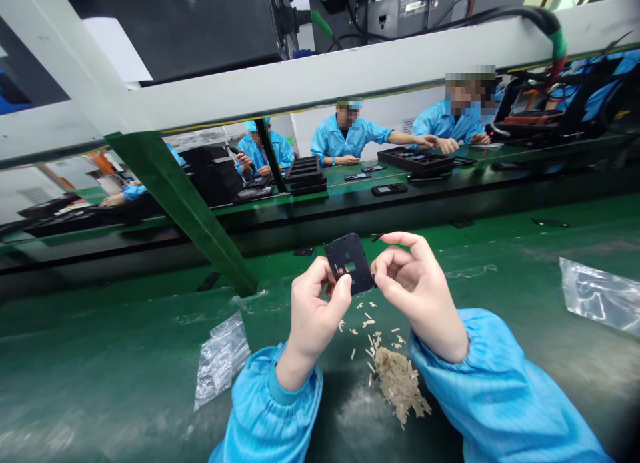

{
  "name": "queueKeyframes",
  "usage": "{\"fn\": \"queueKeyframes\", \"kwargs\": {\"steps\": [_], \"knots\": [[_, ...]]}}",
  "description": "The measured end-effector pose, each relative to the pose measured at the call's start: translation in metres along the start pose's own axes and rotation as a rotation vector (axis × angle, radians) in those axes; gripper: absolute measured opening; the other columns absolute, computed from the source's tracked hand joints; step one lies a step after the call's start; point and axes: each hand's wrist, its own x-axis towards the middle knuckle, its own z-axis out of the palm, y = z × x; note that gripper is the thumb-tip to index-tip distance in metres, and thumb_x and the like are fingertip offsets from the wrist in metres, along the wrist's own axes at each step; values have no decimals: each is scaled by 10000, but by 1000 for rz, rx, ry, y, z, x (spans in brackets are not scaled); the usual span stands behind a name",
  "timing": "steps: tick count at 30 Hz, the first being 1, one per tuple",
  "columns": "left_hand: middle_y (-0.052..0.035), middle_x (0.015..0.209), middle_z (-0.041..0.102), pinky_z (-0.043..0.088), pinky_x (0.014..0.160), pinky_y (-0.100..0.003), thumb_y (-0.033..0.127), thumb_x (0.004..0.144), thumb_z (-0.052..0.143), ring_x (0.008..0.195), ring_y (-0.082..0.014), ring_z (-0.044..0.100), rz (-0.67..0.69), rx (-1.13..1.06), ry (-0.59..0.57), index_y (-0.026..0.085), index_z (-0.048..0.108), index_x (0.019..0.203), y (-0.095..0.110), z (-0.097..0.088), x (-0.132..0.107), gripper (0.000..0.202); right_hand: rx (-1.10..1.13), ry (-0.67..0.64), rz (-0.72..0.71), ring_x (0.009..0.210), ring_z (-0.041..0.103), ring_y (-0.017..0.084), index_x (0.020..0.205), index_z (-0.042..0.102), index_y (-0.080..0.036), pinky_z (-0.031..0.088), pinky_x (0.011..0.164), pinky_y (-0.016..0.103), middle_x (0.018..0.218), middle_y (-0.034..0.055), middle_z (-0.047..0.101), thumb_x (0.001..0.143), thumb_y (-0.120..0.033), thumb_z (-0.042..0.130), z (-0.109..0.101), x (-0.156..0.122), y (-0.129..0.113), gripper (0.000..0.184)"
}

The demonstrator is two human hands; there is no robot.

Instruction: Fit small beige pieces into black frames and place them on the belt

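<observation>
Between thumb and fingers, my left hand (317, 303) grips a thin black plastic phone cover (356, 260) with small cut-outs, held tilted above the green bench. At the cover's right edge is my right hand (417, 283), its thumb and a finger pinched close to the lower corner. Whatever sits in that pinch is too small to make out. A small dark sliver shows by the right index fingertip. Below the hands, a heap of beige scraps (400, 383) lies on the bench, with loose strips scattered around it.
A clear plastic bag (223, 360) lies to the left, another plastic bag (600, 296) at the right. A slanted green post (185, 210) rises at left. Beyond a dark ledge, several people in blue work around black trays (417, 160) and phone-like devices. A white beam (300, 83) crosses overhead.
</observation>
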Motion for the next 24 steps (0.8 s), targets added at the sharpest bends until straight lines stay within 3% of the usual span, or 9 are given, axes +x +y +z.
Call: {"fn": "queueKeyframes", "kwargs": {"steps": [8, 14, 20, 24], "knots": [[28, 644, 468, 367, 582, -215, 277, 839, 551, 619, -105, 423, -39, -93, -13, 170, 524, 702, -5, -1, -1, 176, 26, -4, 17, 652, 517, 126, 1079, 420, -217, 433, 626, 272, 663, -54, 512, 732, -115, 572, 0, 0, 2, 393], [13, 717, 559, 390, 585, -198, 297, 846, 560, 639, -103, 472, -45, -323, -42, 175, 604, 815, -12, 0, 1, 134, 30, -8, 18, 639, 517, 124, 1064, 420, -221, 424, 608, 270, 661, -55, 510, 731, -117, 572, 2, -2, -3, 380], [-23, 787, 619, 452, 677, -245, 337, 838, 565, 741, -155, 551, -101, -477, -93, 178, 640, 927, -16, 1, 3, 196, 8, -25, 1, 657, 525, 133, 1081, 405, -224, 429, 633, 289, 679, -48, 510, 743, -106, 554, 4, -7, -6, 387], [-13, 758, 600, 442, 634, -225, 323, 839, 573, 694, -133, 537, -130, -565, -131, 185, 639, 897, -18, 2, 5, 164, -39, -17, -26, 676, 532, 137, 1101, 400, -225, 438, 653, 299, 699, -41, 517, 754, -84, 536, 6, -10, -6, 399]]}}
